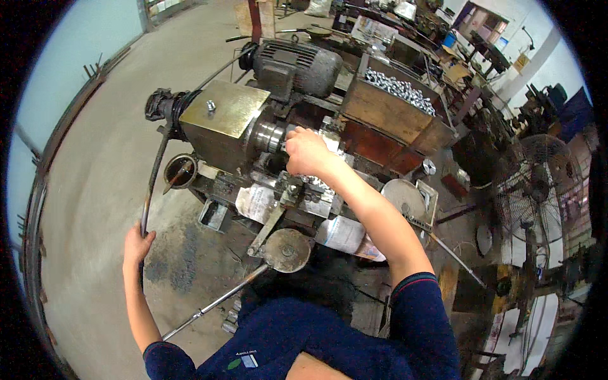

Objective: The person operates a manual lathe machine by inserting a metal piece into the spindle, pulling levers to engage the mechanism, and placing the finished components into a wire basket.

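Observation:
My left hand is wrapped round the lower end of a long dark lever rod, which slopes up to the left end of a lathe-like machine. With its arm stretched forward, my right hand is at the bright metal spindle nose, fingers curled in toward it. Whatever those fingers pinch is hidden behind the hand. The headstock box carries a brass-coloured cover plate, on which a small shiny metal part stands.
An electric motor sits behind the headstock. To its right, a rusty metal bin holds many small shiny parts. A pot with a brush hangs at the machine's left. Nearer me are a round disc and a long bar. A caged fan stands right.

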The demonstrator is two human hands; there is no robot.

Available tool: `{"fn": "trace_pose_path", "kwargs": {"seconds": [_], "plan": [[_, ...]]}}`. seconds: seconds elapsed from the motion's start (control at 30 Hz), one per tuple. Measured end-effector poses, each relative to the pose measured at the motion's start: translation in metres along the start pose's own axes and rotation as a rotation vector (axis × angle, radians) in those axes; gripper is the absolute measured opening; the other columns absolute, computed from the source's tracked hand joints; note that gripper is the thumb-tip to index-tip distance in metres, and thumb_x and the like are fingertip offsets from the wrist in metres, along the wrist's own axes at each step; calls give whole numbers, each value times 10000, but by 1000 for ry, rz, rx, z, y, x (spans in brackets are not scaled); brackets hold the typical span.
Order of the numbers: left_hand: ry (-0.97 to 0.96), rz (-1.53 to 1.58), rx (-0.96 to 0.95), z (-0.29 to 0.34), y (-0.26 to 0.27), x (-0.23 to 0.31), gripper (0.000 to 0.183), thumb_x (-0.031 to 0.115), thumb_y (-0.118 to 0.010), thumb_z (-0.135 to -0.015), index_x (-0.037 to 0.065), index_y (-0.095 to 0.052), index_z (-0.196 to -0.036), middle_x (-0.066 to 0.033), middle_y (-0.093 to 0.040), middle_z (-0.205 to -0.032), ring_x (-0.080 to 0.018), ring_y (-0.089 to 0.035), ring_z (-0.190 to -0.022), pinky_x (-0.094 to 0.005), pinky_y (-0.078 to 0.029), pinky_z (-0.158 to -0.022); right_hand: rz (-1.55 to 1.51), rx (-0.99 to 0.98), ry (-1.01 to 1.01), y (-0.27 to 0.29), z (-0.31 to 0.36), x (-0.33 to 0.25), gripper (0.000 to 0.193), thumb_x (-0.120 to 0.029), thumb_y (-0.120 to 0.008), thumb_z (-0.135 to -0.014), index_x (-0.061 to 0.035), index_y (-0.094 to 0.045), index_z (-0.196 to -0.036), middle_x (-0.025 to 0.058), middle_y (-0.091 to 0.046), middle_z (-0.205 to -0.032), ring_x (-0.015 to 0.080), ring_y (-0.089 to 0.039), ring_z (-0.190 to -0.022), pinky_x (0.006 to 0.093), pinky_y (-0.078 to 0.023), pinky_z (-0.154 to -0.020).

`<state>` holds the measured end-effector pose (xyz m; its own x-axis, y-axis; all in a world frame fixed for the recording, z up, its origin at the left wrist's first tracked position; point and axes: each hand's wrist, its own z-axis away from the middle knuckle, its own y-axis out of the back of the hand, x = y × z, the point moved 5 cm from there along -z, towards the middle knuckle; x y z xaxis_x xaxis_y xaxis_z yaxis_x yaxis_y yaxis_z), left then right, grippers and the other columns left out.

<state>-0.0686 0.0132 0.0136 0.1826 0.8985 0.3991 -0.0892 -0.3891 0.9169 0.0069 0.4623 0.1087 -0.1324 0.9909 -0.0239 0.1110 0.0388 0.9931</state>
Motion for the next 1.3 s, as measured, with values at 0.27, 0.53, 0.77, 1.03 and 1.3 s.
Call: {"fn": "trace_pose_path", "kwargs": {"seconds": [0.27, 0.53, 0.77, 1.03, 1.3], "plan": [[7, -101, 155, 16, -4, -14, 284, 209, -629, -715, -11, -524, -861, -224, -571, -701, -403, -565, -708, -458, -444, -625, -289, -28, -191, -39, -30, 8, 250, -145, -596, -539, 35, -636, -707, 200, -590, -816, 396, -556, -879, 390, -471, -802], [50, -273, 127, -5, -3, -9, 240, 198, -603, -725, 15, -555, -873, -205, -598, -735, -382, -581, -723, -459, -458, -647, -332, 113, -290, -18, -35, -7, 184, -155, -568, -526, -1, -587, -625, 247, -472, -1196, 437, -548, -887, 402, -460, -793], [-86, -691, 223, -91, 51, -103, 110, 103, -542, -708, 41, -571, -795, -169, -595, -667, -328, -596, -640, -440, -467, -590, -366, 139, -208, -13, -35, -12, 157, -147, -580, -515, -35, -592, -624, 264, -450, -1212, 431, -563, -857, 419, -466, -786], [-33, -317, 277, -100, 45, -97, 220, 93, -532, -747, 31, -592, -949, -162, -626, -762, -309, -612, -719, -415, -481, -677, -433, 313, -73, 11, 3, -7, 280, -120, -613, -543, -32, -609, -809, 235, -422, -1258, 397, -521, -1006, 380, -449, -829], [18, 483, -208, -79, -188, -60, 428, 235, -653, -691, 6, -565, -1042, -142, -627, -790, -236, -613, -728, -344, -467, -661, -439, 443, -362, 38, 166, 50, 290, -87, -589, -561, -42, -609, -847, 173, -494, -1207, 347, -525, -1050, 341, -437, -856]]}}
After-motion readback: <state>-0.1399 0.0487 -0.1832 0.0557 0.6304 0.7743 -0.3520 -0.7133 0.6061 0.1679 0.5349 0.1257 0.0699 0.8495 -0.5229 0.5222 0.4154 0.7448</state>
